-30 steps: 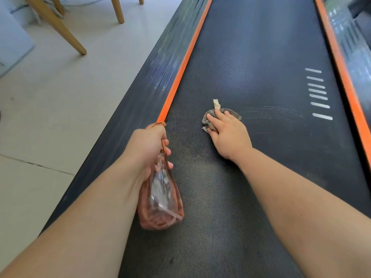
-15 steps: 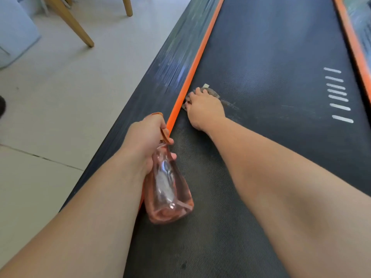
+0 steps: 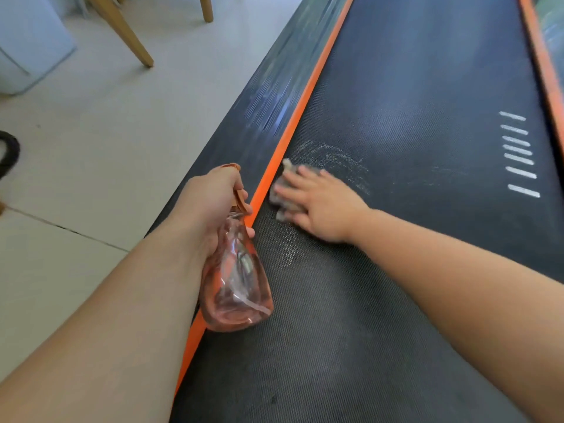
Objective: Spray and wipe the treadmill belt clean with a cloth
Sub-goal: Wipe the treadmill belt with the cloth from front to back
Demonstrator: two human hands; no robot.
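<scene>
- Head view, and the left hand [image 3: 210, 203] is curled tight round the neck of the spray bottle [image 3: 235, 285]. The bottle hangs base-down over the orange strip [image 3: 305, 96] at the belt's left edge.
- The right hand [image 3: 320, 206] lies flat with its fingers spread, pressing the cloth [image 3: 282, 190] onto the treadmill belt [image 3: 412, 102], just beside that strip.
- The cloth is small, grey and crumpled. It looks soft and limp and is likely to bunch up, so the palm belongs over its middle.
- The bottle is clear pink plastic and looks light. Its smooth sides could be slippery when wet, so the neck is the sensible hold.
- The belt is dark with a fine grippy texture, and I'd expect it to drag on the cloth. Whitish damp smears curve around the cloth.
- White stripes [image 3: 518, 154] mark the belt well to the right.
- Room: a pale tiled floor [image 3: 122, 132] on the left, wooden chair legs [image 3: 128, 35], a pale blue box [image 3: 27, 47], and a black object [image 3: 9, 148] at the edge that I can't identify.
</scene>
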